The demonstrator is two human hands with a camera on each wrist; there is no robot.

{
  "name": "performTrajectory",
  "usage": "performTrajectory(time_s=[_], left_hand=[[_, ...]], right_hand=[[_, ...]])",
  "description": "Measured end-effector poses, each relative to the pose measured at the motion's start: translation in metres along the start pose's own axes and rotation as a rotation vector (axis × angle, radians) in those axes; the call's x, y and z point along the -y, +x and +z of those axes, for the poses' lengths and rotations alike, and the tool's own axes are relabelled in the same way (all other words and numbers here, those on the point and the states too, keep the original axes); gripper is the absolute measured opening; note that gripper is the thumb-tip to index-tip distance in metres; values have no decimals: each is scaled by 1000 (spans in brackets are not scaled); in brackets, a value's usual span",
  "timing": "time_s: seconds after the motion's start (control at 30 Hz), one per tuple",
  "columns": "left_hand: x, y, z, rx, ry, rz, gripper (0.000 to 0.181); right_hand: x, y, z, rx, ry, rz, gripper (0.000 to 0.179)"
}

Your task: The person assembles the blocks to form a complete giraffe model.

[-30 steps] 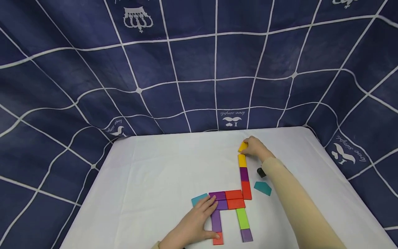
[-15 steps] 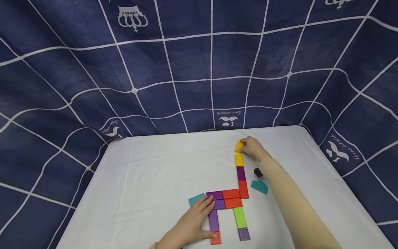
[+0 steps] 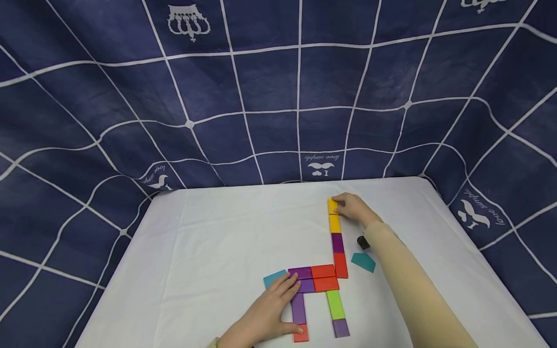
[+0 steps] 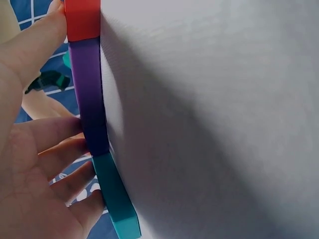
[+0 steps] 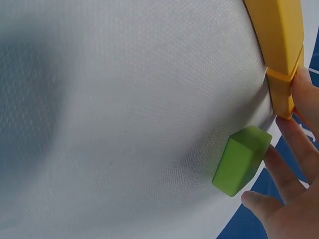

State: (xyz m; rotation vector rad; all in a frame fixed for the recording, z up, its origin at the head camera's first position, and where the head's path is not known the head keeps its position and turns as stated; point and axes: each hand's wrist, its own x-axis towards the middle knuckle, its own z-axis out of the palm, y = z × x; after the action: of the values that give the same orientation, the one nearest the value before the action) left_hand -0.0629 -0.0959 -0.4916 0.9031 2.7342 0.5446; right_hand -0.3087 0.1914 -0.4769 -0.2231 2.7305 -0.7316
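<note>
In the head view, flat coloured blocks form a figure on the white table. My right hand (image 3: 354, 209) pinches the small yellow block (image 3: 332, 207) at the far end of a column, thumb and index finger on it. Below it follow another yellow block (image 3: 334, 224), a purple block (image 3: 337, 243) and a red block (image 3: 340, 266). A green block (image 5: 241, 160) lies by the right hand's other fingertips in the right wrist view. My left hand (image 3: 266, 311) rests with spread fingers on the figure's left side, fingertips at the purple and teal blocks (image 4: 117, 196), thumb at the small red block (image 4: 82, 20).
A loose teal block (image 3: 363, 262) lies right of the column. Near it, a small black object (image 3: 363, 242) shows beside the right sleeve. The lime block (image 3: 335, 304) extends below the figure's middle. A dark blue checked curtain (image 3: 270, 125) hangs behind the table.
My right hand has turned the small yellow block from tilted to straight and brought it against the yellow block below. The left hand stays in place.
</note>
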Motion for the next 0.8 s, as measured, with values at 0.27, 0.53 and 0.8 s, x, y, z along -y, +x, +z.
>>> performTrajectory(time_s=[0.27, 0.53, 0.8], left_hand=[[-1, 0, -1, -4, 13, 11, 98], [-1, 0, -1, 0, 14, 4, 98], [1, 0, 2, -18, 19, 15, 97]], right_hand=[[-6, 1, 2, -1, -2, -12, 51], [-5, 0, 3, -6, 1, -25, 49], [-2, -2, 2, -1, 13, -23, 50]])
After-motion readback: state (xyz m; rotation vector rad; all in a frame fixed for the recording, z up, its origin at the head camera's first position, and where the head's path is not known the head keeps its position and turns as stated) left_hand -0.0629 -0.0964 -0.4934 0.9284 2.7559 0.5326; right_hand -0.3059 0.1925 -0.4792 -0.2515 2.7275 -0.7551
